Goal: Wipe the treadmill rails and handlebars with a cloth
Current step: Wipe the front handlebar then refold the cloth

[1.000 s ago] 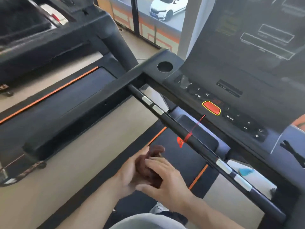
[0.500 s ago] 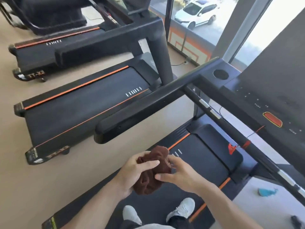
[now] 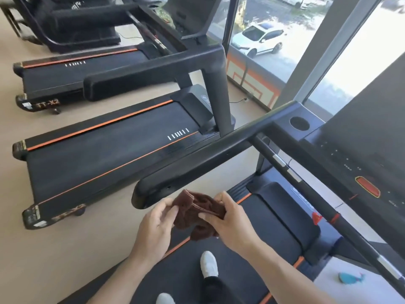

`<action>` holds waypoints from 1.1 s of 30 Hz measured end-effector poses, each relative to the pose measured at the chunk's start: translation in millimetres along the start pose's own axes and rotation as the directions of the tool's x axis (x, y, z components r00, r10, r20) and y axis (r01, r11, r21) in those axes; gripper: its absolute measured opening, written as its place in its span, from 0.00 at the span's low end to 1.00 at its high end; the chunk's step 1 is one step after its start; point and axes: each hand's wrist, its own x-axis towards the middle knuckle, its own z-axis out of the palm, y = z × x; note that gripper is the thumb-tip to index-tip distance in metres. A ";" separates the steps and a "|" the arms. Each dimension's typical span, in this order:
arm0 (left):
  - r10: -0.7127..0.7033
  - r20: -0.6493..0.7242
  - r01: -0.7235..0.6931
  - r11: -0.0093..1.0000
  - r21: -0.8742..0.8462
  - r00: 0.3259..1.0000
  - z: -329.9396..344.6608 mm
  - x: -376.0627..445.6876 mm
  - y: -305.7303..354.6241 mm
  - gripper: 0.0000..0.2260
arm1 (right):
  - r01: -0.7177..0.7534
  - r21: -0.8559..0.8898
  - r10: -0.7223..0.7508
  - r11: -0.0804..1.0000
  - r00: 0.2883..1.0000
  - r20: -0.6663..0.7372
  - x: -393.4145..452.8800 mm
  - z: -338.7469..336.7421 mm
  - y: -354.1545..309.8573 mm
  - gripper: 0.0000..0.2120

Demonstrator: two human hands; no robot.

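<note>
Both hands, left hand and right hand, are pinching a brown cloth at lower centre, beneath the handlebar.

Left arm: bare, stretched up from the bottom edge, a bit bent at the wrist.
Left hand: held palm inward, thumb and fingers pinched on the left edge of the cloth.
Right arm: bare, stretched in from the lower right.
Right hand: back turned up, fingers curled, the right side of the cloth gripped.
Hands: kept close together.
</note>
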 end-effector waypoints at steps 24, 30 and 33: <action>-0.288 -0.893 0.216 0.951 -0.223 0.344 -155.8 -47.8 -64.2 0.16 | 0.720 -0.352 -0.138 0.598 0.525 0.840 88.2 190.0 -132.9 0.12; -0.327 -0.885 0.286 0.929 -0.236 0.332 -250.9 -68.8 -115.1 0.19 | 0.788 -0.466 -0.101 0.402 0.544 0.833 97.1 297.3 -179.2 0.14; -0.343 -0.862 0.310 0.922 -0.232 0.374 -296.3 -66.4 -134.9 0.19 | 0.760 -0.507 -0.103 0.406 0.589 0.802 103.5 341.0 -198.2 0.13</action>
